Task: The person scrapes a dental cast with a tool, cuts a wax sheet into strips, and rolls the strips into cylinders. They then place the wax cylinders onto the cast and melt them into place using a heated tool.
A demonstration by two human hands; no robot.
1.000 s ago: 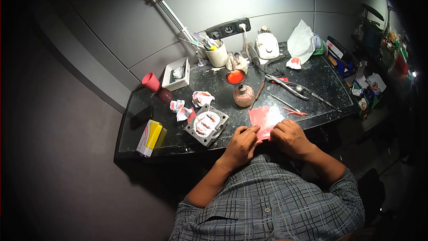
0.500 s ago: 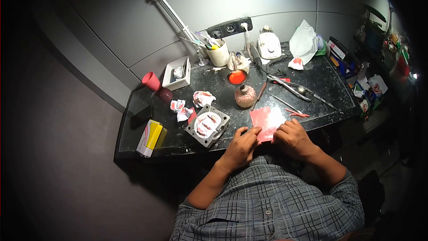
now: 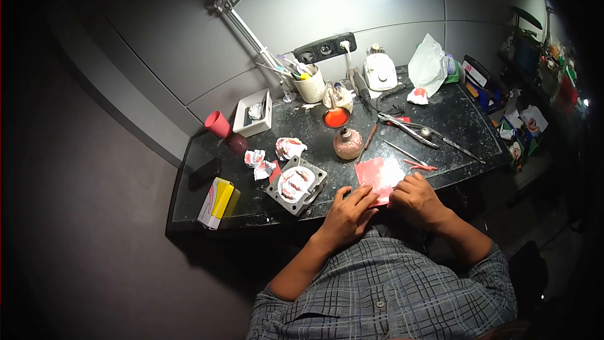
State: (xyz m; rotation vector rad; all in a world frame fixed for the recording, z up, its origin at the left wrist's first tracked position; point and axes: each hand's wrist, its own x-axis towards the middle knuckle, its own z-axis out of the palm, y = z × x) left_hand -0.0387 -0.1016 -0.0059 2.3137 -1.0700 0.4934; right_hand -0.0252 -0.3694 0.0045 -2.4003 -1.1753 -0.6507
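Wax sheet (image 3: 377,173) lies at the worktop's (image 3: 453,119) front edge as before. The left hand (image 3: 349,214), fingers loosely extended, has slid onto its near corner. The right hand (image 3: 418,201), curled with its grip unclear, has moved closer.

A pink-red sheet (image 3: 379,177) lies between both grips on the speckled black bench (image 3: 459,119), above a grey plaid shirt (image 3: 390,283).
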